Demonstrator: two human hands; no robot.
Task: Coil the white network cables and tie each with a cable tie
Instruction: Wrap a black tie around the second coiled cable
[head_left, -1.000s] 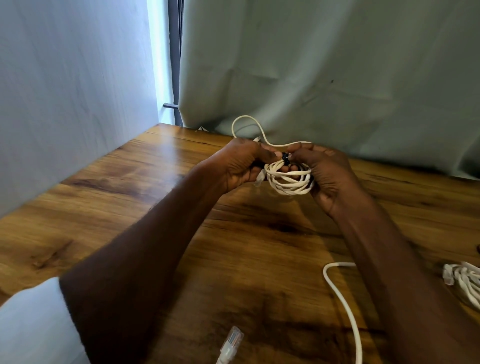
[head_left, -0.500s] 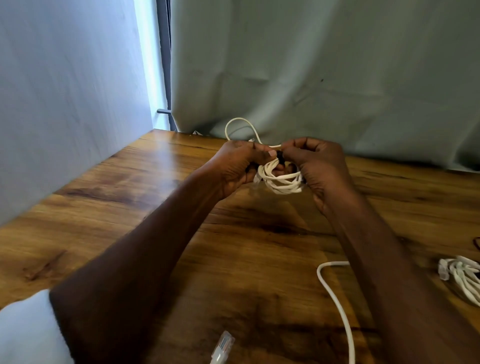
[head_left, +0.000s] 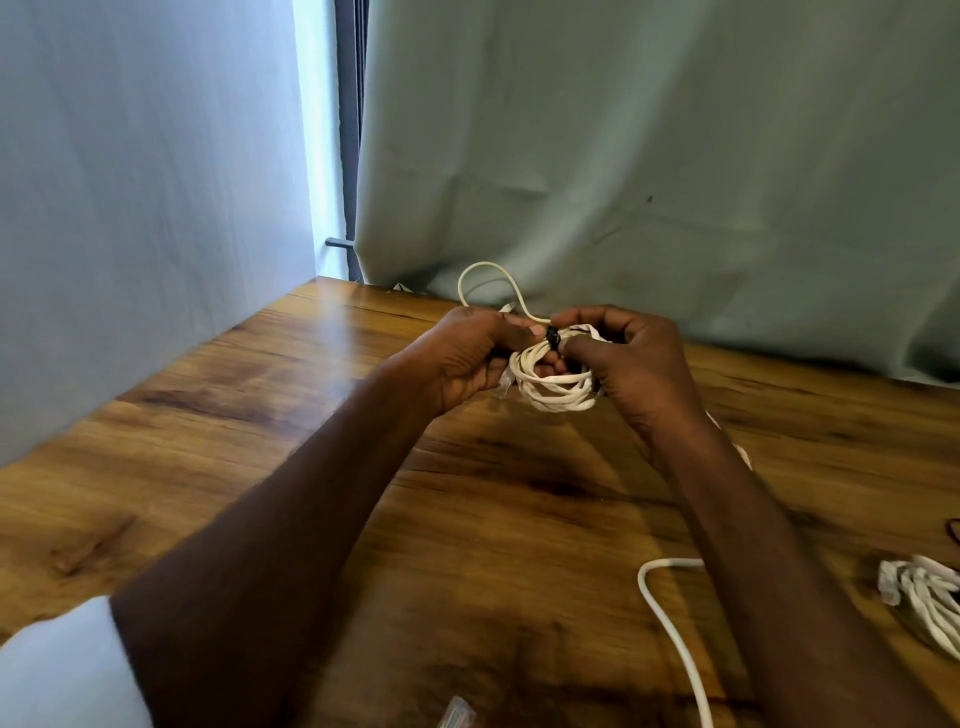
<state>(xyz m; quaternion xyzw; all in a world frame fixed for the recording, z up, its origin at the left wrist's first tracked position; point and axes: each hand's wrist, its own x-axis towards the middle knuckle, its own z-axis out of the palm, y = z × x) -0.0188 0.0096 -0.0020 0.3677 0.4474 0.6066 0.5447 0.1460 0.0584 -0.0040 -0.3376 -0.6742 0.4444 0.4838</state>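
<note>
While both hands hold the small coil of white network cable (head_left: 553, 387) above the wooden table (head_left: 260, 441), the right hand (head_left: 631, 364) has shifted onto the black cable tie (head_left: 551, 339), left hand (head_left: 467, 358) clenched alongside; cinching looks underway.

Glossy wood-grain table (head_left: 311, 441), matt cloth curtain (head_left: 675, 156), smooth white cable (head_left: 556, 389).

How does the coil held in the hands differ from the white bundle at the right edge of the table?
The held coil is lifted above the table between the left hand and right hand; the bundle at the right edge lies on the wood, untouched.
The held coil shows a black cable tie on its top; none is visible on the bundle.
The held coil is in full view, while the frame cuts the bundle off.
Both are wound white cable.
</note>
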